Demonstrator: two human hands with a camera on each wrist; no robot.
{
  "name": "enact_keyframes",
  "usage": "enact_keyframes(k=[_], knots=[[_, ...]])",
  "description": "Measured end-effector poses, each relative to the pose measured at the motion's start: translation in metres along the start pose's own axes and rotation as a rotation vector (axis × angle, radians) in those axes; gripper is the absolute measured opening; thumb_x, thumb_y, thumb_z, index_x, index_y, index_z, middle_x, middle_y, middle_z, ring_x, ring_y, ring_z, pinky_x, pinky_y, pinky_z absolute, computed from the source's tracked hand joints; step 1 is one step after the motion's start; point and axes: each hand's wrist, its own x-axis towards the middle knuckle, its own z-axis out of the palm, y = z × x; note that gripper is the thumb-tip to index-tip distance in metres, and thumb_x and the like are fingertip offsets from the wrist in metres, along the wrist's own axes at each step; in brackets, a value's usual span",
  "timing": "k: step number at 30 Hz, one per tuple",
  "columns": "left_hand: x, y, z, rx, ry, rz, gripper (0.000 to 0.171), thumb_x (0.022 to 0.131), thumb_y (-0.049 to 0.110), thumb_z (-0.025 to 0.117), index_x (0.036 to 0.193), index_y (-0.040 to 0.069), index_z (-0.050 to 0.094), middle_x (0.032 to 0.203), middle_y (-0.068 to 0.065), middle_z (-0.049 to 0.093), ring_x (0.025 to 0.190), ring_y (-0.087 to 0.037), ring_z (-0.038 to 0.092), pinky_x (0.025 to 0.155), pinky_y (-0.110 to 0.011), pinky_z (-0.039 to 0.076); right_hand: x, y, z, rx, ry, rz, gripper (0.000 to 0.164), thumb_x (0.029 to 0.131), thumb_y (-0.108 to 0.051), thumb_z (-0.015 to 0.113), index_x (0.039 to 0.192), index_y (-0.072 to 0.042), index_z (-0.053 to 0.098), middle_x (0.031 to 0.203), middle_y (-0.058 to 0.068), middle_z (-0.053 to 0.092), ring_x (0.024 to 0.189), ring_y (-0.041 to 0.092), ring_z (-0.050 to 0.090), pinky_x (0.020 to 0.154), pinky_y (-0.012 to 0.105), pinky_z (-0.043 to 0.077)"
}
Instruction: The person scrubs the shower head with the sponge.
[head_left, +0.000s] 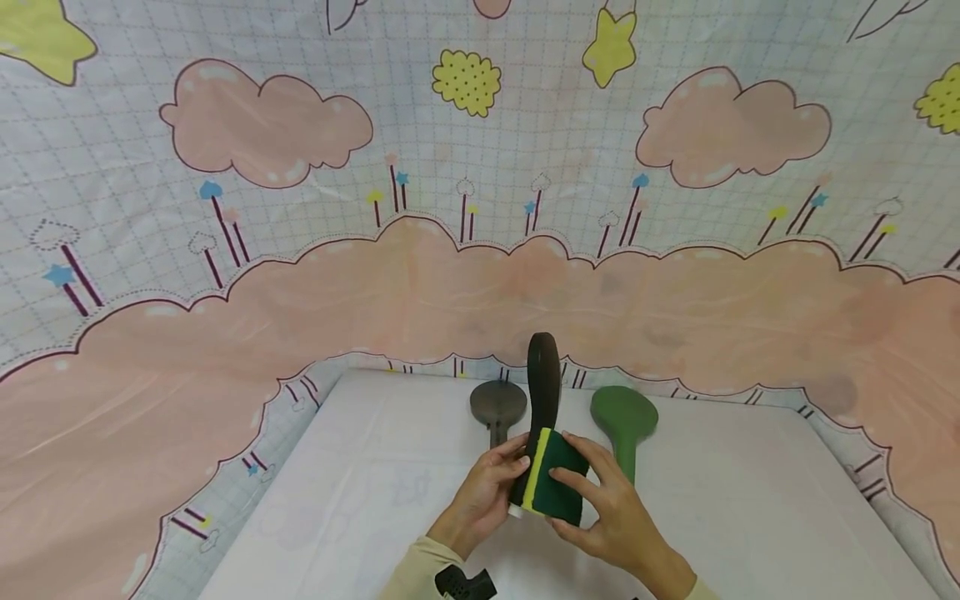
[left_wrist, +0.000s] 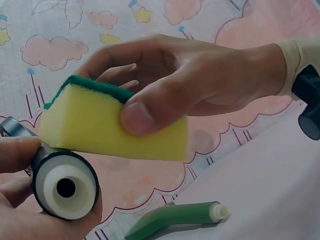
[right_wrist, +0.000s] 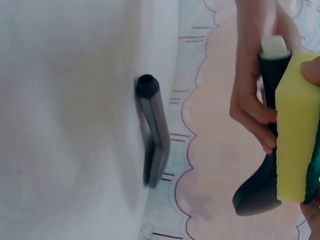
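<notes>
The right hand (head_left: 624, 523) pinches a yellow-and-green scouring sponge (head_left: 561, 481) between thumb and fingers, and the left hand (head_left: 486, 493), to the sponge's left, grasps a black handheld shower head (head_left: 543, 379) whose handle lies against the sponge's yellow side, its white-rimmed open end beside the sponge's near end. Beyond the sponge on the white table (head_left: 757, 500), a grey shower head (head_left: 498, 403) lies to its left and a green shower head (head_left: 624, 414) to its right.
</notes>
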Motion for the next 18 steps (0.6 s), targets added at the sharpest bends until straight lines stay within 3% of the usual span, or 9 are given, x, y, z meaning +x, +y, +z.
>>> enact_keyframes(k=[8, 18], knots=[[0.0029, 0.0003, 0.0017, -0.006, 0.052, 0.007, 0.052, 0.099, 0.005, 0.051, 0.149, 0.003, 0.038, 0.124, -0.003, 0.058, 0.114, -0.013, 0.058, 0.103, -0.030, 0.045, -0.0066, -0.0057, 0.0027, -0.006, -0.017, -0.014, 0.055, 0.065, -0.041, 0.089, 0.115, -0.029, 0.066, 0.145, 0.011, 0.048, 0.127, 0.025, 0.048, 0.088, 0.047, 0.057], [0.0016, 0.0026, 0.0009, -0.060, -0.001, -0.034, 0.055, 0.098, 0.001, 0.050, 0.150, -0.001, 0.033, 0.128, -0.005, 0.060, 0.116, -0.013, 0.060, 0.100, -0.028, 0.049, -0.0040, -0.0014, 0.0002, 0.009, -0.019, -0.031, 0.049, 0.071, -0.046, 0.084, 0.114, -0.029, 0.067, 0.144, 0.011, 0.049, 0.126, 0.024, 0.049, 0.088, 0.045, 0.057]])
